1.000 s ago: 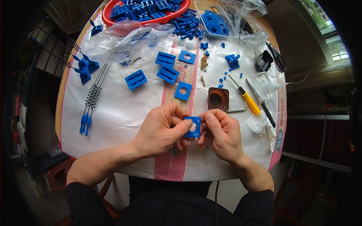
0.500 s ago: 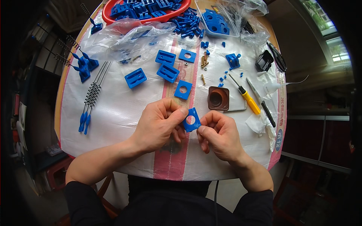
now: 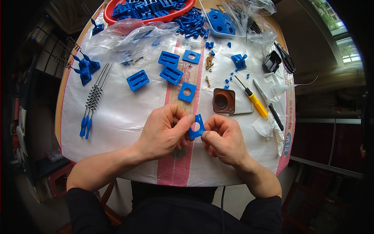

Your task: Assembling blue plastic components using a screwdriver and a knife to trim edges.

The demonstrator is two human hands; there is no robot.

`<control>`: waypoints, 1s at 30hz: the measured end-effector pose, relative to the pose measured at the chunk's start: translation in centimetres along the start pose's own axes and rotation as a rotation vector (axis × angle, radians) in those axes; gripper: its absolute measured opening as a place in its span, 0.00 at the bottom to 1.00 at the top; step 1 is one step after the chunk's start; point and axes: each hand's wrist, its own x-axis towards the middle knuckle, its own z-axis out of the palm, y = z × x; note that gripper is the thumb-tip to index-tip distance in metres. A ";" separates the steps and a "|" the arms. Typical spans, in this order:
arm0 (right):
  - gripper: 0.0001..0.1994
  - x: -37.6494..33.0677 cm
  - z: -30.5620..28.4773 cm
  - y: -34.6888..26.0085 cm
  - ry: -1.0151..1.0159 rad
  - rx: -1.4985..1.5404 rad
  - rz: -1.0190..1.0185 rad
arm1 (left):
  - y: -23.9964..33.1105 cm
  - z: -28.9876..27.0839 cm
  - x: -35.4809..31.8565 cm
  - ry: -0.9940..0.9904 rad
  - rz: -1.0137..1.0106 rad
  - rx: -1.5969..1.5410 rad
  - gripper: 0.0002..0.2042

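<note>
Table's red basin [image 3: 117, 20] holds blue parts [image 3: 142, 8].

**What I can't make out from up here**

My left hand [image 3: 165, 132] and right hand [image 3: 223, 137] cover the lower edge of the blue square plate [image 3: 196, 126], so whatever sits under my fingertips stays hidden. The red basin [image 3: 150, 16] runs off the top edge, its far rim cut away. Parts inside the clear plastic bag [image 3: 128, 37] blur behind the crinkled film. The tiny blue bits [image 3: 227, 80] are too small to tell apart.
</note>
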 end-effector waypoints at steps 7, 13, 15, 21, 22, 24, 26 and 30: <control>0.10 -0.2 0.4 -0.4 -0.045 -0.032 0.032 | 0.0 0.1 0.0 -0.025 -0.038 -0.070 0.11; 0.13 0.0 -0.1 0.9 -0.077 0.153 -0.031 | 0.1 -0.2 0.3 -0.043 -0.036 -0.189 0.12; 0.14 0.1 0.0 1.1 -0.051 0.177 -0.065 | 0.0 -0.2 0.4 -0.038 -0.042 -0.246 0.11; 0.15 0.4 -0.3 1.6 -0.005 0.191 -0.105 | 0.7 -0.5 0.2 -0.060 -0.098 -0.056 0.09; 0.15 0.3 -0.3 1.5 0.002 0.188 -0.093 | 0.8 -0.6 0.2 -0.084 -0.118 -0.031 0.09; 0.15 0.2 -0.3 1.4 0.003 0.151 -0.093 | 0.9 -0.9 0.2 -0.129 -0.157 0.019 0.08; 0.14 0.2 -0.2 1.5 -0.005 0.085 -0.120 | 0.9 -0.7 0.2 -0.107 -0.115 -0.014 0.08; 0.14 0.2 0.0 1.6 0.005 0.037 -0.152 | 0.7 -0.7 0.2 -0.074 -0.124 -0.039 0.08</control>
